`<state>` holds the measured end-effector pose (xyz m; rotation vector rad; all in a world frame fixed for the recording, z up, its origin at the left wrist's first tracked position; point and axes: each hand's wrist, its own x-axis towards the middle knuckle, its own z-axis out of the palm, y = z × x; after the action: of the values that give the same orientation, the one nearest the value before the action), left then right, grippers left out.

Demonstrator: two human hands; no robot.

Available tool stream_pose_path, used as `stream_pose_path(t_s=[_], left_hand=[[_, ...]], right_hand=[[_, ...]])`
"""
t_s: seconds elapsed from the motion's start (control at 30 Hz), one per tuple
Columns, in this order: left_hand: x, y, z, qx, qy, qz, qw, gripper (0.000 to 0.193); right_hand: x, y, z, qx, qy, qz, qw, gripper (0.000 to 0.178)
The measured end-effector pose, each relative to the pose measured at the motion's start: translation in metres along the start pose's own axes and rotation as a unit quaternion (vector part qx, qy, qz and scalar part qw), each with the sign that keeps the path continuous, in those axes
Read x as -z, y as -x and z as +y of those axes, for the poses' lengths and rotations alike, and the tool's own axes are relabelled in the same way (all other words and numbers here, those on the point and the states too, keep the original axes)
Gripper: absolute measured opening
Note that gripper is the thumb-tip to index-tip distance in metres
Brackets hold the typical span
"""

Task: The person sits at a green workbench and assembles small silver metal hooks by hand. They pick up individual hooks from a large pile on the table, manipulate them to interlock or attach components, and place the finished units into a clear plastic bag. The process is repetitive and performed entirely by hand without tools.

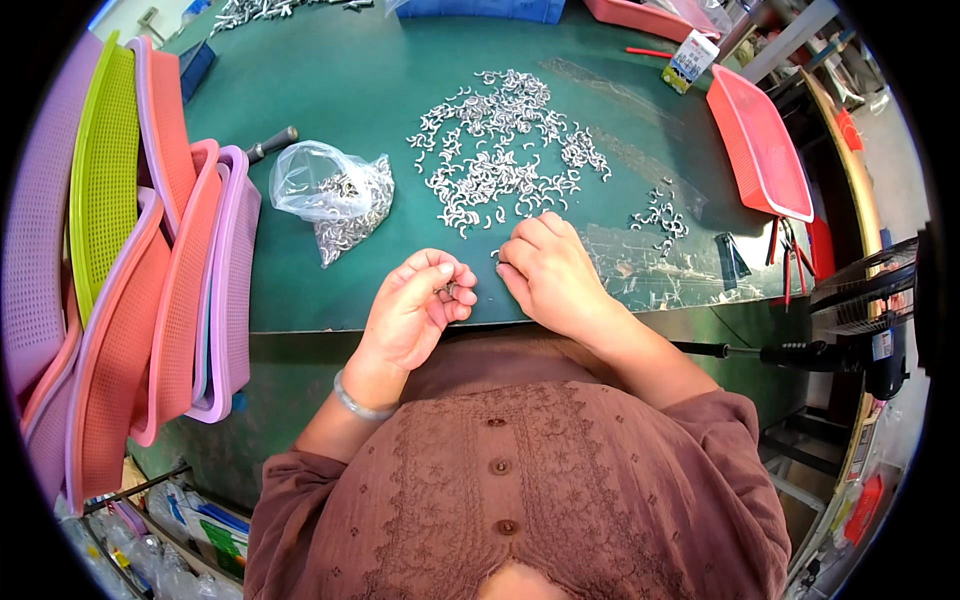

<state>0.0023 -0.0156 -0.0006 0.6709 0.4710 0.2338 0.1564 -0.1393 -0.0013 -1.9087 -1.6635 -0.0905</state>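
Note:
Small curved metal pieces (505, 178) lie in a loose heap on the green tabletop, just beyond my hands. My left hand (408, 305) is turned palm up with curled fingers closed on small metal pieces (447, 288); how many is hidden. My right hand (552, 275) is palm down at the heap's near edge, its thumb and fingers pinched together. A tiny grey piece shows at those fingertips, mostly covered by them. Left of the heap stands a clear plastic bag (345, 215), its top gaping, partly filled with similar metal pieces.
Stacked purple, green and coral plastic baskets (170, 270) crowd the left. A dark-handled tool (272, 144) lies behind the bag. At right are a smaller group of pieces (660, 215), a coral tray (765, 145), red-handled pliers (790, 255), a drink carton (690, 62) and a fan (865, 290).

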Motion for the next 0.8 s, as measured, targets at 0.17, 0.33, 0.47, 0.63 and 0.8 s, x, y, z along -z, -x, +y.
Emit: stream_pose_path(t_s=[0.17, 0.33, 0.47, 0.63, 0.8], left_hand=[[0.002, 0.0, -0.001, -0.003, 0.005, -0.009, 1.0, 0.008], [-0.008, -0.001, -0.006, -0.01, -0.06, 0.017, 0.998, 0.012], [-0.012, -0.004, -0.009, 0.014, -0.066, -0.016, 0.998, 0.016], [-0.007, -0.004, -0.007, 0.033, -0.032, -0.025, 0.999, 0.016], [-0.005, -0.004, -0.007, 0.031, -0.005, -0.027, 0.999, 0.017]], right_hand=[[-0.003, -0.001, 0.002, 0.006, -0.008, 0.005, 1.0, 0.006], [0.007, -0.006, -0.007, -0.002, -0.106, 0.017, 0.994, 0.007], [0.01, -0.012, -0.016, 0.022, -0.116, 0.033, 0.992, 0.009], [0.008, -0.012, -0.014, 0.066, -0.12, 0.038, 0.99, 0.013], [0.006, -0.012, -0.005, 0.019, -0.158, 0.084, 0.984, 0.018]])
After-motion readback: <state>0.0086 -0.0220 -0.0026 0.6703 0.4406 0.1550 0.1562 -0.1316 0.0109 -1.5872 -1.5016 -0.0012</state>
